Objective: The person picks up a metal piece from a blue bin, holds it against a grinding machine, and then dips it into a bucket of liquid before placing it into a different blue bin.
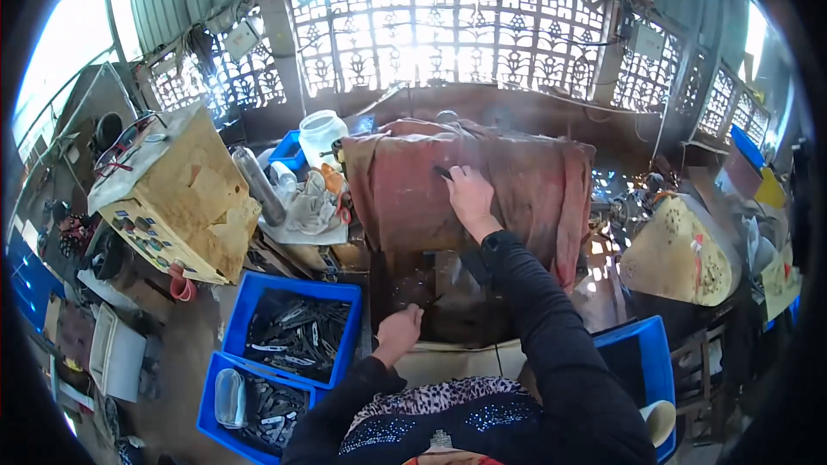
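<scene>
My right hand (470,195) reaches forward onto a reddish-brown cloth (534,198) draped over a machine, fingers closed on a small dark thing at the cloth's upper part. My left hand (399,332) hovers lower, in front of the machine's dark opening (439,288), fingers curled; whether it holds anything is unclear. Both arms wear black sleeves.
Two blue bins (297,327) (258,409) of dark metal parts sit at my left. Another blue bin (642,370) stands at the right. A worn yellowish box (185,198), a white jug (320,136), bottles and rags lie behind. A cream-coloured machine cover (680,250) is at right.
</scene>
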A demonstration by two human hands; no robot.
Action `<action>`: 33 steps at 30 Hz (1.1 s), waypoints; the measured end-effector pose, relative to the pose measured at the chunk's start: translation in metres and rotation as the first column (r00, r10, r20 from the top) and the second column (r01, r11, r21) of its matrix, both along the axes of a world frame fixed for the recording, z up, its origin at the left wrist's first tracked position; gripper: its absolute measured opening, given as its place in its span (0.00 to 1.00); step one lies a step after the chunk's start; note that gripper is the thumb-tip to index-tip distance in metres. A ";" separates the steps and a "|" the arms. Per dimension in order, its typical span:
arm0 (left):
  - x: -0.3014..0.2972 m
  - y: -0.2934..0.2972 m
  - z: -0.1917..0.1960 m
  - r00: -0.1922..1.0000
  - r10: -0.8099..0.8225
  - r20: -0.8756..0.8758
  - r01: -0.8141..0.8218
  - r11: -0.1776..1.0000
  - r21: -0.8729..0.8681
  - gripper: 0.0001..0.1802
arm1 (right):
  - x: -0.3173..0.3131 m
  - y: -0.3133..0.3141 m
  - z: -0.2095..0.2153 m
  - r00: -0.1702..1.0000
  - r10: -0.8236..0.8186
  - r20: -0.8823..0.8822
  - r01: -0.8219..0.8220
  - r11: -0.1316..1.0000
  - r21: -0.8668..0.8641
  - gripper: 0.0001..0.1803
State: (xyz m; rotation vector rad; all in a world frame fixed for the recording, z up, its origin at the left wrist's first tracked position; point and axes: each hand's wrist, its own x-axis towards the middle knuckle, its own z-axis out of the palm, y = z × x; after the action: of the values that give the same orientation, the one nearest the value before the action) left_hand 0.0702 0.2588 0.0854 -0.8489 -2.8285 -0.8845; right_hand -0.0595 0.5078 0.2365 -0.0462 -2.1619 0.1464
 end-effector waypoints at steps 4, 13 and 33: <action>-0.010 0.004 -0.001 0.998 0.026 0.054 -0.025 1.000 -0.015 0.13 | -0.015 0.004 -0.002 0.999 0.020 0.041 -0.018 0.999 -0.051 0.09; -0.023 0.001 -0.009 0.951 -0.051 0.304 0.021 0.995 0.099 0.09 | -0.018 0.011 -0.012 0.998 0.061 -0.011 -0.061 0.993 -0.103 0.07; -0.025 -0.012 0.013 0.975 -0.224 -0.004 0.222 0.964 0.142 0.31 | -0.017 0.011 -0.018 0.995 0.076 -0.066 -0.082 0.993 -0.084 0.08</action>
State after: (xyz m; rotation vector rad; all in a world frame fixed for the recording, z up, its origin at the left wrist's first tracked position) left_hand 0.0450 0.2468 0.0984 -1.1616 -2.6766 -1.1061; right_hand -0.0769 0.5187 0.2187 -0.0058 -2.0947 0.2843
